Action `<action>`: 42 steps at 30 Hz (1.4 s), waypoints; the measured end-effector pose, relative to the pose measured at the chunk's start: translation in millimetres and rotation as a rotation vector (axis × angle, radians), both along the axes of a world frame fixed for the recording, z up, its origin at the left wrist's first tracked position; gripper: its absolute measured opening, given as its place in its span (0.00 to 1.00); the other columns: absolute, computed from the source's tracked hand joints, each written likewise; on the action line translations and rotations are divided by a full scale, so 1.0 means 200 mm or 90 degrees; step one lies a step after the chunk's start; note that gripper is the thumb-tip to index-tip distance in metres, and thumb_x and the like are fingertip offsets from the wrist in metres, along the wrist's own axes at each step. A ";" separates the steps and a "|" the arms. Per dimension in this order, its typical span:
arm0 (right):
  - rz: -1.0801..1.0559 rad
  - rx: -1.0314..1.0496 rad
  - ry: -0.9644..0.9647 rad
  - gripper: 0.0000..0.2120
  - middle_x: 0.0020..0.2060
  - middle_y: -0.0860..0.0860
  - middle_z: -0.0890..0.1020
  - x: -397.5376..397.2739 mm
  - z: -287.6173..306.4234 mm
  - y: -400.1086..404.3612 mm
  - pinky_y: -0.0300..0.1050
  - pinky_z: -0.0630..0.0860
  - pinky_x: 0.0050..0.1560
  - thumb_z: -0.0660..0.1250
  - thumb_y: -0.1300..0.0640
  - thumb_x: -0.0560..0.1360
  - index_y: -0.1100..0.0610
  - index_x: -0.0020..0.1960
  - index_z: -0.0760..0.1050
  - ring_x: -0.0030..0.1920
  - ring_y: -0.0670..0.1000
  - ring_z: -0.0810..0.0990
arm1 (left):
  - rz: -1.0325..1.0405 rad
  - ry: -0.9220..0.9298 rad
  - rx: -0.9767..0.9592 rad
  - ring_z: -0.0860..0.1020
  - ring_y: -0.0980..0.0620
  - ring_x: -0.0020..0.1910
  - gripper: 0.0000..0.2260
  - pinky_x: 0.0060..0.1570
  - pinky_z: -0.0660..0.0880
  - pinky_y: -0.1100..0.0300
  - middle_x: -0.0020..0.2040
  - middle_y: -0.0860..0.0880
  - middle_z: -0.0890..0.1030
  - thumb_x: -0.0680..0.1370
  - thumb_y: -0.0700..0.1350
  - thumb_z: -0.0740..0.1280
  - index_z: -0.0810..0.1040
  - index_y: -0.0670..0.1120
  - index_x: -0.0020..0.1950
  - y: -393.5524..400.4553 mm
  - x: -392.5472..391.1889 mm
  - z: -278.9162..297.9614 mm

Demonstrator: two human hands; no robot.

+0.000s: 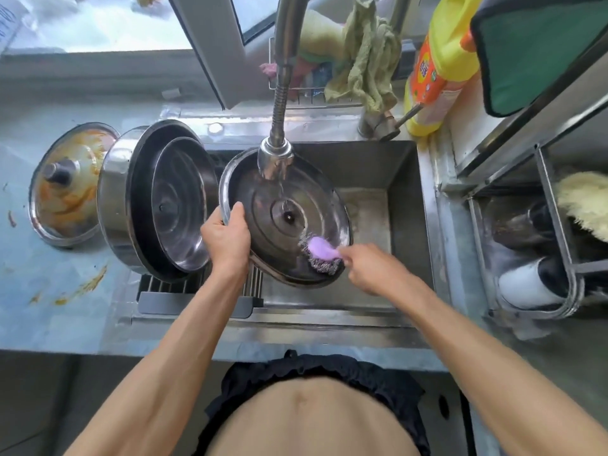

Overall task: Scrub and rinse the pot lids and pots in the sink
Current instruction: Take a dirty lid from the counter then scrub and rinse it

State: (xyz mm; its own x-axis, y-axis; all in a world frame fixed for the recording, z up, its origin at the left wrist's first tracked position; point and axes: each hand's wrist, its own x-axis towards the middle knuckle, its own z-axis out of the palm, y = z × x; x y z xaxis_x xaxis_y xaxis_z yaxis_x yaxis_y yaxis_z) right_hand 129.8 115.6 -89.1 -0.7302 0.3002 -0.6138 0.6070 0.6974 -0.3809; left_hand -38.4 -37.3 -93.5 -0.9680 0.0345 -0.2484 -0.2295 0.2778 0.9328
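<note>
Mid-task: round stainless steel lid (286, 222) tilted over the steel sink (404, 199), under a thin stream from the faucet (275, 159). Left hand (227, 236) grips its rim; right hand (368, 268) holds the purple-handled steel-wool scrubber (320, 253) against its underside. Sauce-stained lid (67, 189) on the surface and the steel pot (141, 199) apparently remain.

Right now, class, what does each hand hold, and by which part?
The left hand grips the pot lid by its left rim. The right hand holds the scrubber by its purple handle.
</note>
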 end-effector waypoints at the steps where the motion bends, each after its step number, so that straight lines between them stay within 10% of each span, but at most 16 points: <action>1: 0.009 -0.040 0.028 0.13 0.40 0.50 0.76 0.01 0.02 -0.06 0.47 0.69 0.38 0.56 0.65 0.76 0.51 0.52 0.73 0.41 0.56 0.76 | -0.001 -0.002 -0.014 0.63 0.60 0.27 0.16 0.30 0.64 0.63 0.30 0.53 0.67 0.82 0.46 0.66 0.69 0.46 0.35 0.02 0.01 -0.02; 8: -0.042 0.063 0.244 0.21 0.48 0.57 0.81 -0.33 0.04 0.03 0.49 0.70 0.39 0.59 0.63 0.75 0.47 0.65 0.72 0.48 0.62 0.79 | -0.168 0.003 -0.013 0.72 0.60 0.32 0.13 0.35 0.72 0.62 0.33 0.52 0.76 0.82 0.43 0.67 0.78 0.40 0.39 0.03 0.13 -0.02; 17: -0.051 0.192 0.032 0.21 0.59 0.61 0.79 -0.19 -0.14 0.20 0.52 0.74 0.53 0.54 0.64 0.79 0.56 0.70 0.71 0.58 0.64 0.79 | -0.110 0.050 0.009 0.62 0.55 0.31 0.11 0.28 0.60 0.63 0.33 0.48 0.65 0.77 0.34 0.64 0.68 0.35 0.36 -0.03 0.02 0.10; 25: 0.005 -0.006 0.139 0.12 0.40 0.52 0.77 -0.06 -0.05 -0.10 0.49 0.72 0.38 0.59 0.62 0.78 0.51 0.58 0.73 0.42 0.59 0.77 | -0.047 -0.068 0.024 0.66 0.60 0.28 0.17 0.31 0.66 0.63 0.27 0.58 0.68 0.80 0.39 0.66 0.67 0.48 0.33 0.03 0.03 -0.06; 31: -0.201 -0.002 0.243 0.15 0.49 0.55 0.84 0.02 0.01 -0.01 0.53 0.79 0.50 0.60 0.55 0.80 0.49 0.64 0.76 0.48 0.58 0.81 | -0.055 -0.334 0.158 0.85 0.42 0.51 0.07 0.58 0.81 0.46 0.52 0.39 0.86 0.81 0.38 0.67 0.79 0.40 0.59 0.02 0.06 -0.17; 36: -0.384 0.094 0.324 0.05 0.31 0.50 0.76 0.19 -0.01 0.09 0.51 0.74 0.31 0.65 0.52 0.78 0.53 0.50 0.74 0.32 0.54 0.76 | 0.005 -0.415 0.186 0.85 0.43 0.53 0.11 0.54 0.82 0.46 0.55 0.40 0.85 0.82 0.41 0.67 0.77 0.40 0.64 -0.03 0.05 -0.27; 42: -0.534 0.094 0.346 0.11 0.34 0.48 0.74 0.22 -0.02 0.15 0.47 0.69 0.37 0.71 0.51 0.75 0.56 0.48 0.71 0.39 0.56 0.75 | 0.049 -0.492 0.264 0.84 0.40 0.56 0.39 0.53 0.82 0.39 0.66 0.39 0.80 0.72 0.46 0.73 0.62 0.44 0.81 -0.05 -0.02 -0.52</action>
